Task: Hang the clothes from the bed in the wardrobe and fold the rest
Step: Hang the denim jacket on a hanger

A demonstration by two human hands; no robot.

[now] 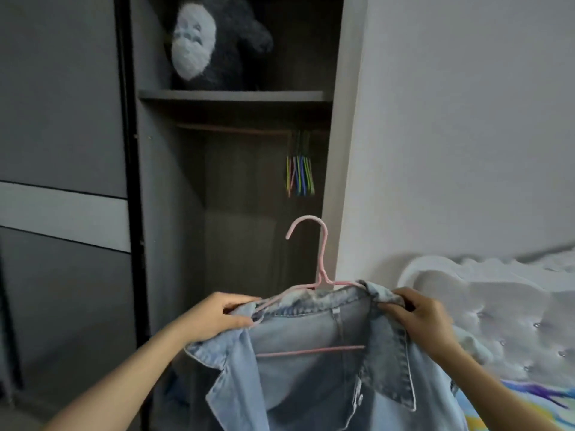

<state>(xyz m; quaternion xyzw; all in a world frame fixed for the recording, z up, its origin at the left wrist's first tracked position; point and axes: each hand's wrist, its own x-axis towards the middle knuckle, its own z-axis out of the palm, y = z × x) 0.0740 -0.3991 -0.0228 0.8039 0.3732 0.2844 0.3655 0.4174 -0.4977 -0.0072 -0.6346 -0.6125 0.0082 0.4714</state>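
a light denim shirt [314,368] sat on a pink hanger [322,265], held up before the open wardrobe [236,98]. the left hand [214,315] pinched one shoulder and the hanger's end there; the right hand [420,315] gripped the other. bright spare hangers [300,174] hung from the rail, a plush gorilla [211,42] above.

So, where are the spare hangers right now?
In the head view, the spare hangers hang at the right end of the wardrobe rail, below the shelf and above the pink hanger.
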